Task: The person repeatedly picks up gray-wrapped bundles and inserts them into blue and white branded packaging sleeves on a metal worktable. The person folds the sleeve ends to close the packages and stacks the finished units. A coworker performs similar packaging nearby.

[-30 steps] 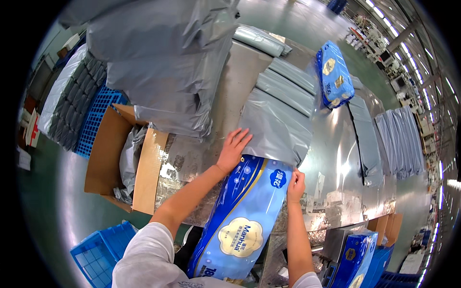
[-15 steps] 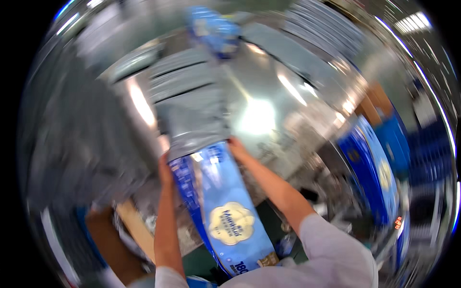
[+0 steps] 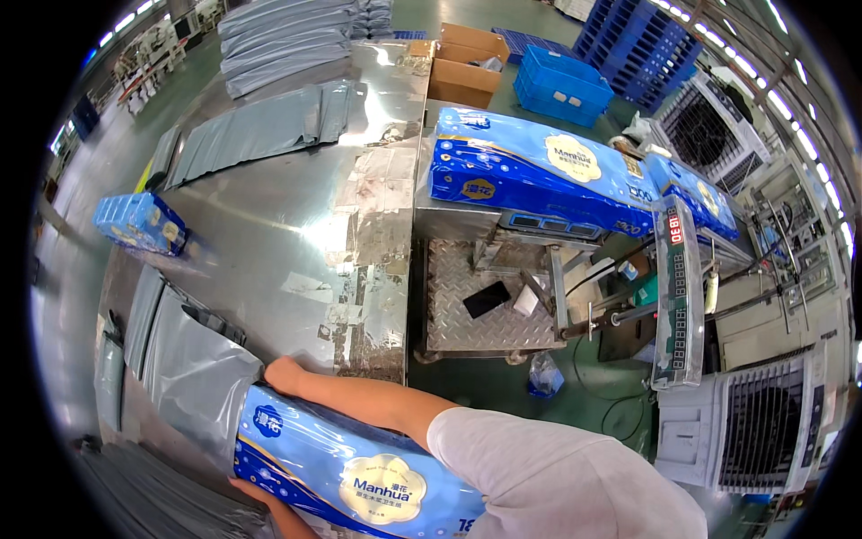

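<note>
A long blue plastic-wrapped paper pack lies in front of my body, its far end at the mouth of a grey plastic bag. How far the pack reaches inside the bag cannot be told. My right hand is closed at the bag's mouth, by the pack's upper corner. On the opposite side, my left hand grips the bag's edge beside the pack; its fingers are partly hidden. The bag lies on other grey bags on the metal table.
A small blue pack and flat grey bags lie across the table. Stacked grey bags stand at its far end. On the right, another long blue pack rests beside a red-digit display. Behind are a cardboard box and blue crate.
My view has swung to the right, so the pack, bag and hands now sit lower left. Both hands stay at the bag's mouth by the pack's end.
</note>
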Motion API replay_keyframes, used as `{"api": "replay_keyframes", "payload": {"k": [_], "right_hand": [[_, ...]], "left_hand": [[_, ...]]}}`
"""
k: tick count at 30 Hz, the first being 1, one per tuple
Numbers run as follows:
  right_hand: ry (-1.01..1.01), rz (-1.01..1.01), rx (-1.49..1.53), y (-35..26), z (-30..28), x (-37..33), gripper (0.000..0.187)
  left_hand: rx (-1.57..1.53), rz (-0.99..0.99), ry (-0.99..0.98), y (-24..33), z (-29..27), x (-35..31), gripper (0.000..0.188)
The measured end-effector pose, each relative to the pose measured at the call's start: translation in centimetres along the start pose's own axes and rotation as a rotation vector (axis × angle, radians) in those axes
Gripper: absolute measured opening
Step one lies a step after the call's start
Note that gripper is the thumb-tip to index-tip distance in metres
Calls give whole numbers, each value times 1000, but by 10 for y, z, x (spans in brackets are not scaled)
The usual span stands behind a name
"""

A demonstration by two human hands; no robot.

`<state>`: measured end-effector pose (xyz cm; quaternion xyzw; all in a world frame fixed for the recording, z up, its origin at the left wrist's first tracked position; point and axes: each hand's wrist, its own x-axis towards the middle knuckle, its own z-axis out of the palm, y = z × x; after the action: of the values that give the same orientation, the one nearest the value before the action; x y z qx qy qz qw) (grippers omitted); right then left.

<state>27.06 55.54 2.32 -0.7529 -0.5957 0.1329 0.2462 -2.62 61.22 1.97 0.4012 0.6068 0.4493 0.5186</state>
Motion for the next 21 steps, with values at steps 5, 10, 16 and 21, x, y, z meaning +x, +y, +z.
{"api": "replay_keyframes", "payload": {"k": [5, 10, 16, 21], "right_hand": [[-127, 57, -212, -3, -5, -13, 18], [-476, 252, -387, -15, -15, 8, 18], [-167, 208, 258, -16, -54, -24, 25], [101, 180, 749, 11, -17, -16, 27]], "left_hand": [[647, 576, -475, -12, -17, 14, 35], [704, 270, -512, 0, -6, 19, 37], [287, 232, -482, -49, -34, 39, 39], [-446, -70, -616, -31, 4, 15, 33]]}}
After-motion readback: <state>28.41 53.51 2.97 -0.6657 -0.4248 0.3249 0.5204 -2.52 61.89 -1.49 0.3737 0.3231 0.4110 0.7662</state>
